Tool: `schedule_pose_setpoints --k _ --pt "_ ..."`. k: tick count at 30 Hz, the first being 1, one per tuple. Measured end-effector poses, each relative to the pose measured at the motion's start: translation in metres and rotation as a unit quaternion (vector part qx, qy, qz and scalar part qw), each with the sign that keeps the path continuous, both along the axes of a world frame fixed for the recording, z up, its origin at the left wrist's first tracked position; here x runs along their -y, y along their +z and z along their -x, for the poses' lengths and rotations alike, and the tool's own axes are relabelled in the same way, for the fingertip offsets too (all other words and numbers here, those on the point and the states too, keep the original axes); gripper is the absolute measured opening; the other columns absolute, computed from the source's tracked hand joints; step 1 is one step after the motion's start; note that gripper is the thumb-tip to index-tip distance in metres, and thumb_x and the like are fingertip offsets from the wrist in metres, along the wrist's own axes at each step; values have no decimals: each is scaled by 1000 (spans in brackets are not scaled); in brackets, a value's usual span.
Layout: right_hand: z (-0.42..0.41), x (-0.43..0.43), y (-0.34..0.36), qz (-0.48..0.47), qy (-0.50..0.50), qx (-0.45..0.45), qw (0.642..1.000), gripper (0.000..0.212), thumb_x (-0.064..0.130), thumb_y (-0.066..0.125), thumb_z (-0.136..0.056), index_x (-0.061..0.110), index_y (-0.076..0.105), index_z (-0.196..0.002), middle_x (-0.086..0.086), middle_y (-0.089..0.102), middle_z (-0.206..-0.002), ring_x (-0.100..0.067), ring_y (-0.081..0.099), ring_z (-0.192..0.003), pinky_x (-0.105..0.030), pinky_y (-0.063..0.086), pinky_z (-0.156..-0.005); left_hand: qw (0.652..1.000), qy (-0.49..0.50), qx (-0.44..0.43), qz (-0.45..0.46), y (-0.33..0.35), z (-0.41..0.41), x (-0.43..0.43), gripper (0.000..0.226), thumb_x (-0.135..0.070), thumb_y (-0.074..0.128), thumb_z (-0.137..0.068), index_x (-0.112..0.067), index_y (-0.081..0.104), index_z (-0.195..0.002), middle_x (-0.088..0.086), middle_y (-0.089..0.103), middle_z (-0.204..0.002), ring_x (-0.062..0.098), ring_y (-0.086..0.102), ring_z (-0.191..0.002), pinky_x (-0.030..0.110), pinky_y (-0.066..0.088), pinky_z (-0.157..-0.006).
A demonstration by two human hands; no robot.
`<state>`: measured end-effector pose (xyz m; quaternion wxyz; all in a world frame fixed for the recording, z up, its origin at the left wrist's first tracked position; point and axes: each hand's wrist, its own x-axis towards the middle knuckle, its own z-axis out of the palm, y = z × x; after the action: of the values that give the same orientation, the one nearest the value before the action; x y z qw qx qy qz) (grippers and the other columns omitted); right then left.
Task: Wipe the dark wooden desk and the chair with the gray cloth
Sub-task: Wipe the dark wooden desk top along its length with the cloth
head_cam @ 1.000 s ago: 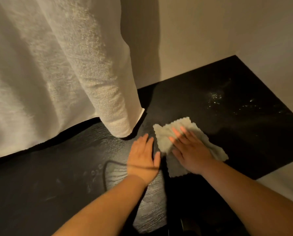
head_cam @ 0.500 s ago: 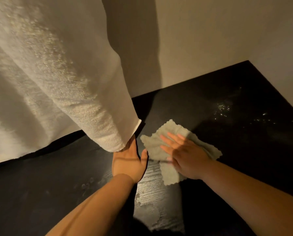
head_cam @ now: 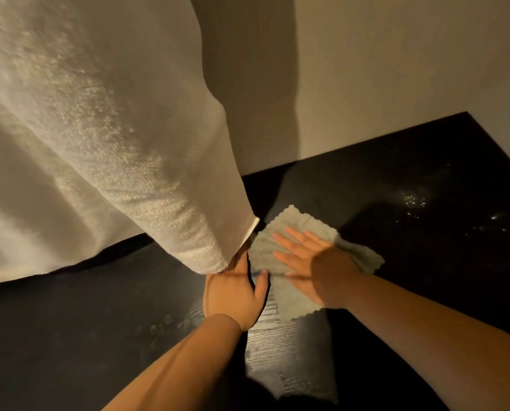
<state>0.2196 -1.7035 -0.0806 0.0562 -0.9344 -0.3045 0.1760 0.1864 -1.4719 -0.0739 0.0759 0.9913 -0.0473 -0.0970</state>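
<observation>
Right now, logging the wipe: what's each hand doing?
Left hand: open, fingertips hidden under the curtain.
Right hand: open, flat on the gray cloth.

Head camera looks steeply down, close over desk (head_cam: 396, 203).

Two bare hands are showing: one left hand (head_cam: 233, 292), its fingers tucking under the hanging fabric, and one right hand (head_cam: 316, 265), lying flat with fingers spread. One gray cloth (head_cam: 280, 247) is lying under the right hand. One dark wooden desk (head_cam: 411, 262) is filling the lower part of the view. One pale curtain (head_cam: 99, 143) is hanging over its left side. Two forearms are reaching in from the bottom edge.
</observation>
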Motion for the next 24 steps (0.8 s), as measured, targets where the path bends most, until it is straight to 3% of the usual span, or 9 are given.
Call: schedule_pose_setpoints --k 2,5,8,10,12,15,17,21,24 --pt "-32 0 -2 14 -65 42 997 69 53 8 -103 31 28 -165 6 -5 -173 -20 -6 -161 -41 -3 -129 1000 1 -3 -1 -1 -1 0 81 -66 21 -99 -26 5 -167 0 68 -138 29 71 -99 40 45 -102" --pt "-70 -8 -2 25 -174 29 984 77 55 -11 -96 35 7 -167 7 -18 -172 -20 -17 -160 -39 -13 -128 1000 -3 -10 -11 -3 -2 1 83 -67 17 -98 -25 -2 -168 2 70 -133 30 68 -109 40 44 -101" --pt "-58 -29 4 31 -128 5 991 66 56 -3 -103 36 -3 -166 9 -29 -167 -21 -26 -157 -40 -17 -126 1000 -5 -22 -18 -2 -2 -1 82 -66 20 -100 -22 7 -168 5 50 -158 32 54 -137 42 38 -112" --pt "-27 -31 6 1 -37 -11 999 62 57 13 -108 38 4 -167 10 -26 -167 -21 -25 -158 -41 -15 -127 1000 -2 -22 -11 -1 -2 0 80 -65 24 -101 -21 17 -167 6 45 -162 31 45 -146 43 32 -119" --pt "-2 -22 5 -50 11 23 998 61 56 25 -107 38 22 -165 8 -5 -174 -20 -8 -162 -42 -1 -131 1000 2 -22 -10 -2 -2 0 77 -65 24 -102 -21 26 -165 4 54 -155 29 49 -142 42 32 -118" --pt "-23 -9 4 -20 30 10 999 61 54 26 -104 34 36 -160 6 12 -174 -21 6 -162 -45 10 -130 999 3 -30 -14 -4 -3 -1 77 -67 20 -100 -22 29 -163 3 59 -149 29 53 -136 43 37 -111" --pt "-56 -12 0 6 -30 48 998 67 53 18 -102 28 43 -159 1 16 -171 -27 15 -160 -45 11 -129 999 5 -39 -13 -5 -4 -1 78 -67 18 -99 -24 25 -164 2 53 -154 28 51 -138 42 39 -110" --pt "-92 -29 -1 40 -169 30 984 80 58 -5 -97 29 21 -166 2 -3 -175 -24 -13 -161 -40 -14 -126 999 4 -48 -11 -6 -5 -1 80 -68 17 -99 -25 19 -166 2 45 -161 29 46 -144 44 38 -114" --pt "-61 -43 10 44 -74 -20 996 65 56 10 -108 31 12 -167 3 -9 -175 -25 -22 -159 -43 -17 -127 998 1 -54 -26 -5 -3 -2 80 -68 17 -100 -19 29 -163 5 58 -150 32 52 -139 46 37 -113"
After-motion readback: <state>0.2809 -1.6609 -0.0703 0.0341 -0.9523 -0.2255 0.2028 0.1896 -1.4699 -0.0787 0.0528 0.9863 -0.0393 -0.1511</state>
